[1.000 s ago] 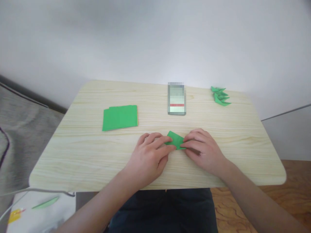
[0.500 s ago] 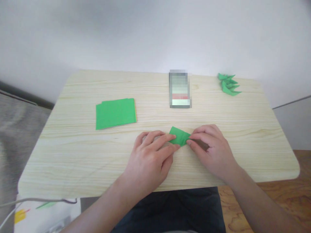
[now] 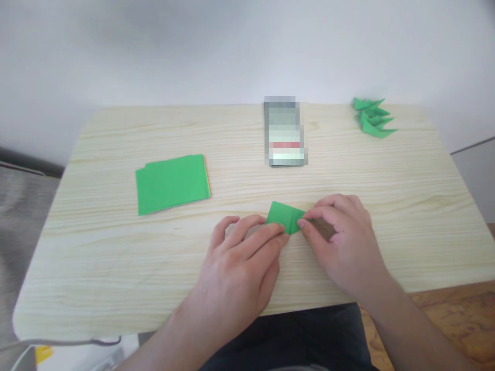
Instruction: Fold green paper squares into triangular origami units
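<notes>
My left hand [image 3: 240, 263] lies palm down, fingers loosely spread and slightly bent, grasping nothing — its index and middle fingertips rest on the near edge of a small folded green paper [image 3: 279, 214]. The paper is on the table [image 3: 116, 273] in front of me, between my two hands, with a crease running across it towards its right end. My right hand [image 3: 348, 242] has thumb and index finger brought together at the paper's narrow right end, pinching it, while the other fingers curl above the palm.

Beyond my left hand and well apart from it is a stack of green sheets [image 3: 174, 180], its edges not quite lined up, with a thin line of yellow showing along the right side. A phone [image 3: 285, 134] lies farther back, past the folded paper, its screen blurred into blocks. Near the far right corner sits a cluster of folded green pieces [image 3: 375, 121] with pointed tips, set close together — too tightly for me to count them surely. Behind the table is a pale wall [image 3: 216, 51], and my dark trousers [image 3: 294, 335] show below the near edge, with a grey cable [image 3: 58, 342] off to the left
</notes>
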Available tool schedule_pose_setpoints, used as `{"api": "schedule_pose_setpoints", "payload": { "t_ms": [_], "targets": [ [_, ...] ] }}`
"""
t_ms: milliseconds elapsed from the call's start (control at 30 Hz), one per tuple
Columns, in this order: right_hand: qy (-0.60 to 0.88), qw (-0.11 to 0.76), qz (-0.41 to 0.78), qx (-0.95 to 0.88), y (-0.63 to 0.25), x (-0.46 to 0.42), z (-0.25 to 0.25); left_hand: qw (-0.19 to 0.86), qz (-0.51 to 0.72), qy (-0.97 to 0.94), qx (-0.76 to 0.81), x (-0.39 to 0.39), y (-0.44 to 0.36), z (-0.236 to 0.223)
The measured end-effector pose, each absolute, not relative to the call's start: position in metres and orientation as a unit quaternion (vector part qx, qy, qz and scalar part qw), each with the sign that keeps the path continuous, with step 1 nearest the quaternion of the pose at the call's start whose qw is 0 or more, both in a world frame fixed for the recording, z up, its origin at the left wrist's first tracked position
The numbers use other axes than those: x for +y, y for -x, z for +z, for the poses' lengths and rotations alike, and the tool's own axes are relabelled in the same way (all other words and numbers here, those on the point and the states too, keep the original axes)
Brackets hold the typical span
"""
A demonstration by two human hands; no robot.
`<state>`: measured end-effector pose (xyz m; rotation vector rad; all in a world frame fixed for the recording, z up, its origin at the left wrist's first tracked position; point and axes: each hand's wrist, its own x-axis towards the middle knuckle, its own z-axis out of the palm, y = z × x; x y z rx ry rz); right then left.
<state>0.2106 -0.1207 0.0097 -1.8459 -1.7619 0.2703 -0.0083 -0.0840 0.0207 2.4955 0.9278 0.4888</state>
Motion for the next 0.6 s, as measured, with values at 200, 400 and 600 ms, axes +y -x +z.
{"api": "schedule_pose_setpoints", "payload": {
  "t_ms": [200,400,600],
  "targets": [
    [0.710,0.283,0.066,-0.642,-0.202,-0.124,0.007,0.217,0.165,-0.902,0.336,-0.082,0.009,0.022],
    [0.725,0.272,0.052,-0.631,-0.197,-0.126,0.006,0.209,0.174,-0.903,0.333,-0.078,0.007,0.023],
    [0.729,0.266,0.054,-0.629,-0.197,-0.125,0.007,0.209,0.169,-0.904,0.333,-0.075,0.008,0.025]
  ]
}}
